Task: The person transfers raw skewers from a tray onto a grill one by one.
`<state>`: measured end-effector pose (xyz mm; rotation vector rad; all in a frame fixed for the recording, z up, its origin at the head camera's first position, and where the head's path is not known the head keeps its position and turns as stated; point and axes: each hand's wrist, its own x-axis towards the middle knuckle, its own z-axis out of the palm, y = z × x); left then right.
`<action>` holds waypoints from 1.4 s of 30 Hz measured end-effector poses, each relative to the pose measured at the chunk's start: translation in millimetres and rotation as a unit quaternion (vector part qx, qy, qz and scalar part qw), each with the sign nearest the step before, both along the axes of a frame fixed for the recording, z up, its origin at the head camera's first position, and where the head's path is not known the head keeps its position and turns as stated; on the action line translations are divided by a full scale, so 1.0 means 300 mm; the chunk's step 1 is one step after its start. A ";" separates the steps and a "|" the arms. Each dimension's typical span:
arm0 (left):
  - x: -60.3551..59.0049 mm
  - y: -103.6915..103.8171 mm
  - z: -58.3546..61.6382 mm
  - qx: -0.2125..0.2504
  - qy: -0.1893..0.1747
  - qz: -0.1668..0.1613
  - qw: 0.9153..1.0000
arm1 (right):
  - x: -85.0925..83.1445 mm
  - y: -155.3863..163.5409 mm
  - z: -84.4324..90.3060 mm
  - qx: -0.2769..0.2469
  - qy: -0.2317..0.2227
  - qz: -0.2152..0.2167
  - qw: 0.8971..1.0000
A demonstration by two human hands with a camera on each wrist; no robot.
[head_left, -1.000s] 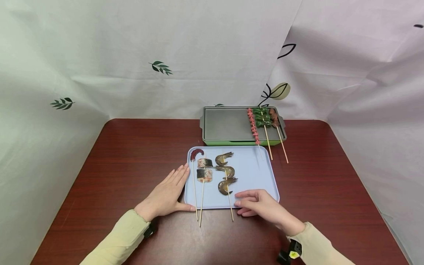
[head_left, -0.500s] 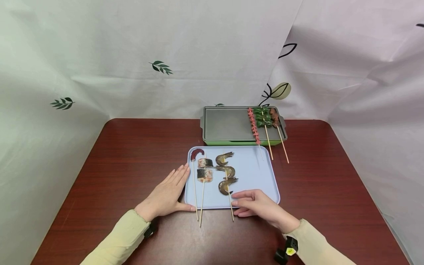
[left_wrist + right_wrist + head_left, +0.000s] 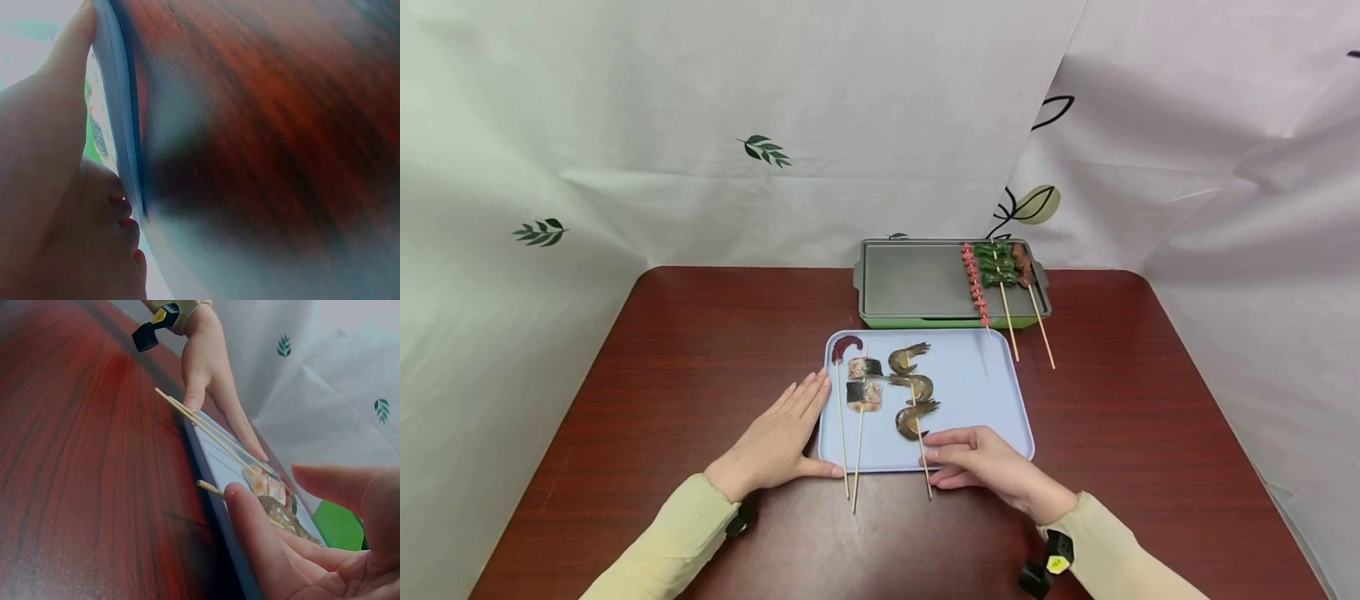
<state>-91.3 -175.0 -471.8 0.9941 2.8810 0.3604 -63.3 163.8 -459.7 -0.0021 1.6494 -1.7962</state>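
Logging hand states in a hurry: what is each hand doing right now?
Left hand: open, flat against the blue tray's left edge.
Right hand: open, fingertips at the shrimp skewer's stick, not gripping it.

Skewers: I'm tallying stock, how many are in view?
6: three on the blue tray, octopus, fish, shrimp; three on the grill, sausage, green, brown.
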 end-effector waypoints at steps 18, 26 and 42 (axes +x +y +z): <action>-0.002 0.001 0.002 -0.001 -0.006 0.004 1.000 | 0.001 0.011 0.001 0.029 0.035 -0.023 0.999; 0.001 0.001 0.002 0.005 -0.003 0.002 1.000 | 0.004 0.014 -0.005 0.027 0.031 -0.029 0.999; 0.001 0.001 0.001 0.005 0.001 0.000 1.000 | 0.011 0.025 0.001 0.020 0.022 -0.033 0.999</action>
